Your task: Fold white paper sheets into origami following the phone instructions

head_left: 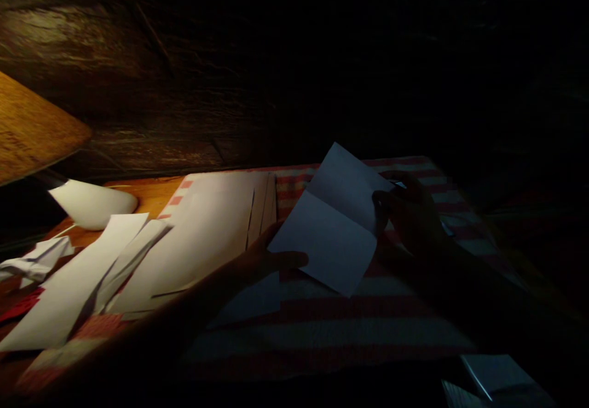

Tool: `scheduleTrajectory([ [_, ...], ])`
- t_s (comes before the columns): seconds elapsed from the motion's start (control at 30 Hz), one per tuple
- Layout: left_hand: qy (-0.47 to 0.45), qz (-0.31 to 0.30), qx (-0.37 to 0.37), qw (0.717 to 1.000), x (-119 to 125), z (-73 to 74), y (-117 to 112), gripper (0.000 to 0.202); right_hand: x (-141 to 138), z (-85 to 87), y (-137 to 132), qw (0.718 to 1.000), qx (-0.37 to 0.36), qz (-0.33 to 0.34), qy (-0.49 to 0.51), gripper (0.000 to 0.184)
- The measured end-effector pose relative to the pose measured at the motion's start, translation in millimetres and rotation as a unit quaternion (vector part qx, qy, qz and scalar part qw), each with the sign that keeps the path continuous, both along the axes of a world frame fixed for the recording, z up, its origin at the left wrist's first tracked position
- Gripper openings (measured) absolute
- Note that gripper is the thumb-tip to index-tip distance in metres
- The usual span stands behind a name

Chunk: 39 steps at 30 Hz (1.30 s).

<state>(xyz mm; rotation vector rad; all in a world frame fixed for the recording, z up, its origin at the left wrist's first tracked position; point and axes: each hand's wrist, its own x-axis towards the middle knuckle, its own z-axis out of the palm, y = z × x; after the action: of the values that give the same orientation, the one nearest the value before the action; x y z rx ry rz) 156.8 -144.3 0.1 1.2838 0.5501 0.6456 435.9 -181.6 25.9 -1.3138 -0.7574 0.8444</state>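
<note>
A white sheet of paper, with a crease across its middle, is held tilted above the striped cloth. My left hand grips its lower left edge, thumb lying on top and fingers hidden beneath. At the sheet's right edge, my right hand is closed on the paper in deep shadow. A small pale, shiny piece shows by the right fingers; I cannot make out what it is. Left of the sheet lie large pale sheets and cut paper strips.
A lamp with a yellow-brown shade and white base lights the left side. Crumpled paper lies at the far left. A red-and-white striped cloth covers the table. At the bottom right is a pale flat object. A dark wall stands behind.
</note>
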Motion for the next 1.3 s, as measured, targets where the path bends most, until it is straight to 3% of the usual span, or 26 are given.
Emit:
scheduleTrajectory([
  [0.13, -0.127, -0.032, -0.047, 0.99, 6, 18.8, 1, 0.079, 0, 4.5, 0, 0.998, -0.016, 0.051, 0.031, 0.047],
  [0.2, -0.12, 0.006, -0.043, 0.992, 10, 19.6, 3, 0.072, -3, 4.9, -1, 0.995, -0.023, 0.09, 0.03, 0.049],
  [0.27, -0.075, 0.06, 0.02, 0.995, 13, 13.9, 4, 0.056, -8, 2.9, -1, 0.993, -0.029, 0.115, 0.001, 0.051],
  [0.33, -0.016, 0.104, 0.143, 0.984, 15, 6.3, 3, 0.06, -12, -1.0, -1, 0.991, -0.044, 0.121, -0.031, 0.055],
  [0.4, 0.049, 0.15, 0.311, 0.937, 16, 1.9, -2, 0.074, -17, -5.7, -1, 0.99, -0.055, 0.127, -0.022, 0.062],
  [0.5, 0.187, 0.185, 0.514, 0.817, 16, 4.3, -12, 0.075, -22, -13.0, -1, 0.991, -0.036, 0.128, 0.005, 0.069],
  [0.57, 0.272, 0.167, 0.56, 0.765, 14, 8.2, -16, 0.065, -23, -17.3, -1, 0.991, -0.03, 0.13, -0.008, 0.055],
  [0.63, 0.311, 0.156, 0.573, 0.742, 12, 10.5, -16, 0.061, -22, -20.4, -1, 0.99, -0.043, 0.133, -0.029, 0.035],
  [0.73, 0.308, 0.124, 0.589, 0.737, 9, 9.8, -13, 0.056, -15, -23.3, 3, 0.985, -0.063, 0.132, -0.089, 0.024],
  [0.83, 0.307, -0.006, 0.6, 0.739, 10, 8.5, -16, 0.045, -6, -24.9, 11, 0.973, -0.043, 0.111, -0.197, 0.019],
  [0.9, 0.315, -0.083, 0.603, 0.729, 13, 8.7, -23, 0.05, -3, -25.7, 15, 0.96, -0.011, 0.073, -0.269, 0.021],
  [0.97, 0.315, -0.123, 0.603, 0.722, 16, 9.2, -29, 0.063, -3, -25.9, 17, 0.946, 0.02, 0.043, -0.319, 0.029],
  [1.1, 0.29, -0.159, 0.579, 0.745, 20, 8.1, -34, 0.081, -13, -21.6, 10, 0.916, 0.07, 0.047, -0.393, 0.028],
  [1.2, 0.28, -0.147, 0.546, 0.776, 18, 5.6, -31, 0.094, -23, -15.2, -1, 0.882, 0.096, 0.072, -0.457, 0.017],
  [1.3, 0.272, -0.139, 0.523, 0.796, 16, 4.8, -31, 0.094, -31, -13.9, -9, 0.845, 0.117, 0.125, -0.506, 0.007],
])
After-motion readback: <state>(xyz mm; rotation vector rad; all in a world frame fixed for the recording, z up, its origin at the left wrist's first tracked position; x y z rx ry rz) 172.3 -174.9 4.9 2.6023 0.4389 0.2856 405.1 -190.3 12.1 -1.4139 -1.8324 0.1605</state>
